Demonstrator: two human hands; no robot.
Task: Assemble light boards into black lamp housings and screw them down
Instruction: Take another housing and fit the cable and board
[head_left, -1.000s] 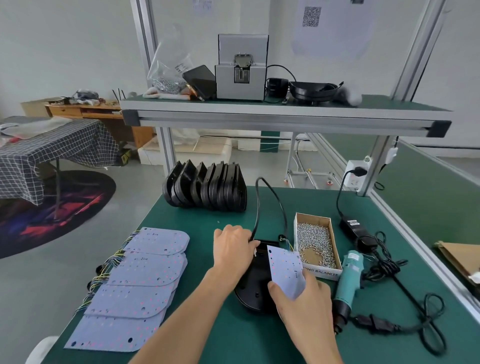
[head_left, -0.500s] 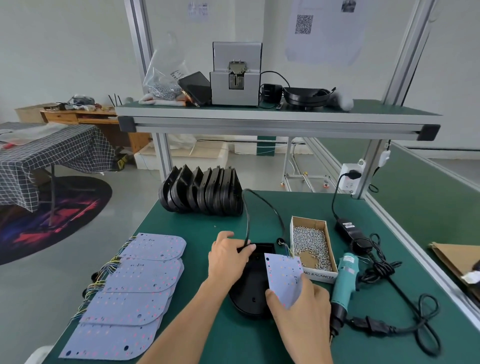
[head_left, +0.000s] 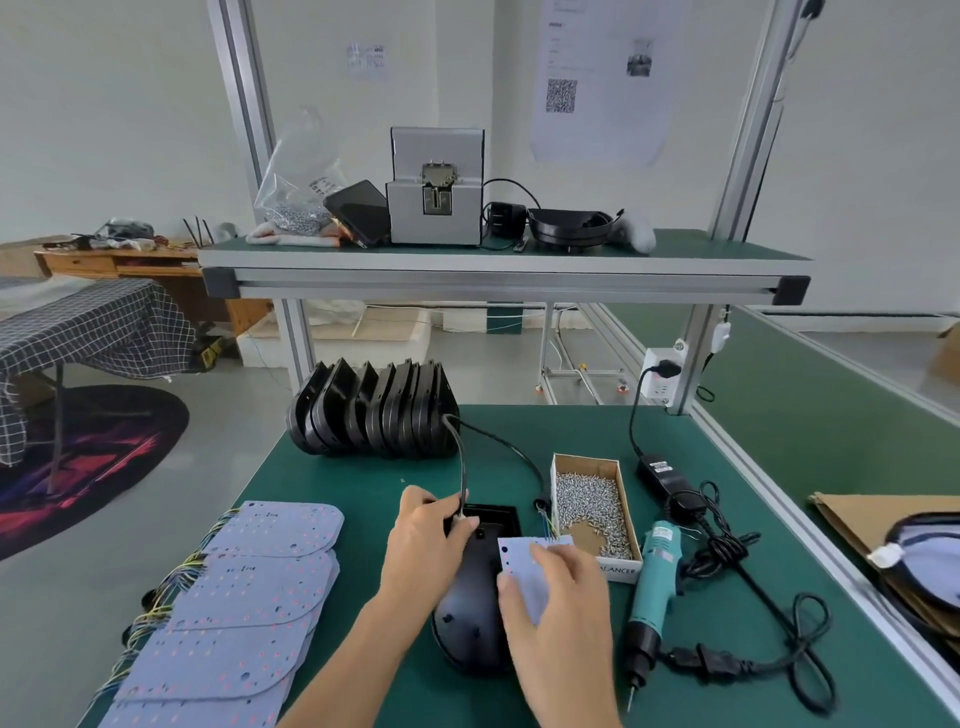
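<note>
On the left side of the green table (head_left: 363, 478) lies a pile of pale light boards (head_left: 234, 618), spread like steps, with thin yellow and blue wires (head_left: 156, 613) sticking out on their left side. Behind them, at the back of the table, a row of black lamp housings (head_left: 374, 415) stands on edge, packed close together. A black cable (head_left: 462, 467) runs from that row down to the left hand (head_left: 426, 540). The left hand has its fingers curled around the cable, right at the top end of 1 black lamp housing (head_left: 472, 618) that lies flat in the middle of the table. The right hand (head_left: 561, 618) pinches 1 light board (head_left: 524, 571), with the thumb on its left edge and the fingers on top of it. This board is tilted over the right side of the flat housing, and small wires come out of its top end. Just to the right sits a small cardboard box (head_left: 618, 499) with lots of tiny silver screws (head_left: 587, 499) inside. Next to the box lies a teal electric screwdriver (head_left: 652, 587) with its tip pointing toward the person. Its black cord (head_left: 779, 618) curls on the table, and a black power brick (head_left: 662, 473) lies behind it. Up on the shelf (head_left: 498, 260) stands a gray machine (head_left: 436, 192).
</note>
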